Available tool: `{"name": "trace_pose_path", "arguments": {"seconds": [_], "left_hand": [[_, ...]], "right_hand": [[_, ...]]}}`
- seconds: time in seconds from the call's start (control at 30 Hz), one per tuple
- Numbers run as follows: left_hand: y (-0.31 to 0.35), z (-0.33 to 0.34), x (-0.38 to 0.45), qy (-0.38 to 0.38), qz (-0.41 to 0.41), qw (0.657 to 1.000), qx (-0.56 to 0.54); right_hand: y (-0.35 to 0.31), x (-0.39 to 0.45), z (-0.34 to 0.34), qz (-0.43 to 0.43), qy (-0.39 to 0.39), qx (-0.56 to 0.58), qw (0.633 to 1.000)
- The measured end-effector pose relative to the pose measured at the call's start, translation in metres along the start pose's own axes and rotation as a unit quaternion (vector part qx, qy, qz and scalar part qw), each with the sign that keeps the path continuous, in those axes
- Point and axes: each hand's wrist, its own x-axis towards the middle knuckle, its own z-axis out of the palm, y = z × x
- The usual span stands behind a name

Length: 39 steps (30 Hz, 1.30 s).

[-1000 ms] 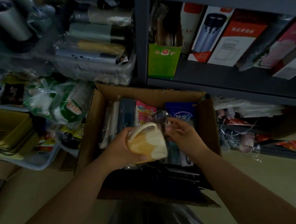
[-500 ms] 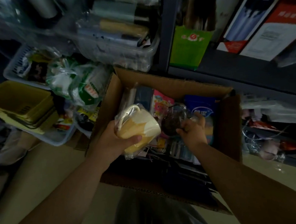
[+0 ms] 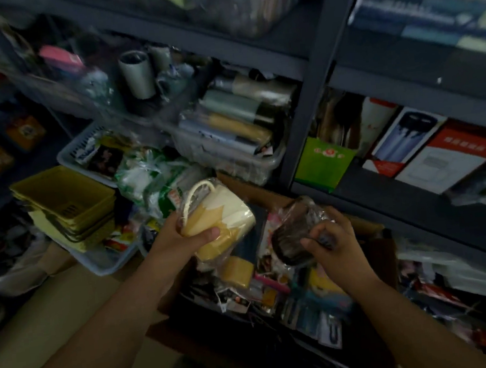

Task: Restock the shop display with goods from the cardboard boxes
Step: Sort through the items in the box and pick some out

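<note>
My left hand [image 3: 179, 241]: gripping wrapped cream-and-yellow mug [image 3: 221, 216] above cardboard box [image 3: 374, 248] | my right hand [image 3: 331, 240]: fingers curled round dark plastic-wrapped cup [image 3: 292, 238], over box contents.

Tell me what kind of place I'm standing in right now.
Likely a small household-goods shop or its stockroom: dark metal shelving holds boxed flasks, stacked yellow baskets sit nearby, and a cardboard box of mixed goods stands open below.

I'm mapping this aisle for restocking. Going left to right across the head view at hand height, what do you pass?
Stacked yellow baskets → cream mug in the left hand → dark wrapped cup in the right hand.
</note>
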Motion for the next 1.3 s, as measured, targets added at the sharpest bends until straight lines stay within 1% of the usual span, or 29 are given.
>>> {"name": "trace_pose_path", "arguments": {"seconds": [0.07,0.13,0.27,0.33,0.4,0.47,0.57,0.67,0.9,1.0,1.13,1.3], "left_hand": [[0.015,-0.012,0.004,0.007,0.01,1.0,-0.025],[0.027,-0.028,0.015,0.004,0.019,0.999,-0.025],[0.056,-0.073,0.049,-0.011,0.027,0.999,-0.033],[0.071,-0.102,0.07,-0.016,0.028,0.999,-0.009],[0.087,-0.137,0.091,-0.02,0.037,0.999,0.018],[0.104,-0.171,0.112,-0.036,0.031,0.999,0.023],[0.128,-0.215,0.141,-0.051,0.042,0.998,0.004],[0.148,-0.24,0.165,-0.063,0.057,0.996,-0.004],[0.163,-0.259,0.207,-0.068,0.072,0.995,0.019],[0.166,-0.261,0.217,-0.066,0.07,0.995,0.015],[0.166,-0.27,0.229,-0.056,0.055,0.997,0.013],[0.17,-0.278,0.245,-0.056,0.057,0.997,-0.003]], "right_hand": [[-0.027,0.004,0.001,-0.015,-0.008,0.022,1.0],[-0.052,0.01,0.008,-0.032,-0.012,0.034,0.999],[-0.102,0.032,0.038,-0.072,0.016,0.041,0.996],[-0.126,0.047,0.059,-0.058,0.023,0.058,0.996],[-0.153,0.062,0.084,-0.04,0.033,0.098,0.994],[-0.177,0.078,0.111,-0.036,0.055,0.131,0.989],[-0.215,0.097,0.145,-0.043,0.092,0.104,0.989],[-0.24,0.116,0.168,-0.03,0.108,0.081,0.99],[-0.279,0.164,0.197,0.015,0.135,0.072,0.988],[-0.293,0.189,0.206,0.008,0.136,0.076,0.988],[-0.311,0.216,0.22,0.019,0.115,0.05,0.992],[-0.328,0.25,0.236,0.003,0.097,0.027,0.995]]}}
